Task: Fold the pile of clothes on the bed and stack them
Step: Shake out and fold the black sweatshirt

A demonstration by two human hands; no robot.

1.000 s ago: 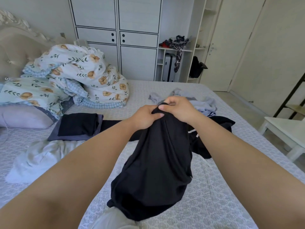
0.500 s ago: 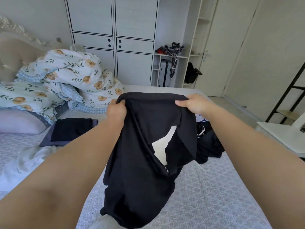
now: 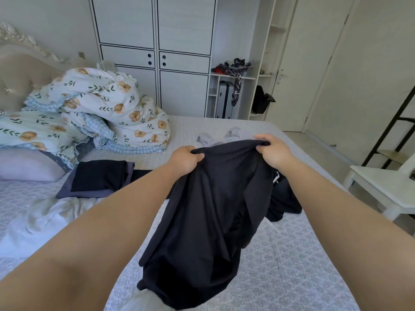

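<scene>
Holding the black garment (image 3: 208, 221) up over the bed (image 3: 280, 277): your left hand (image 3: 184, 159) and right hand (image 3: 272, 151) each grip its top edge, fingers clamped. Folded stack (image 3: 98, 178) lies left of it.

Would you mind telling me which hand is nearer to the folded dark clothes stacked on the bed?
Left. The left hand grips the black garment just right of the folded stack; the right hand grips it farther right.
</scene>
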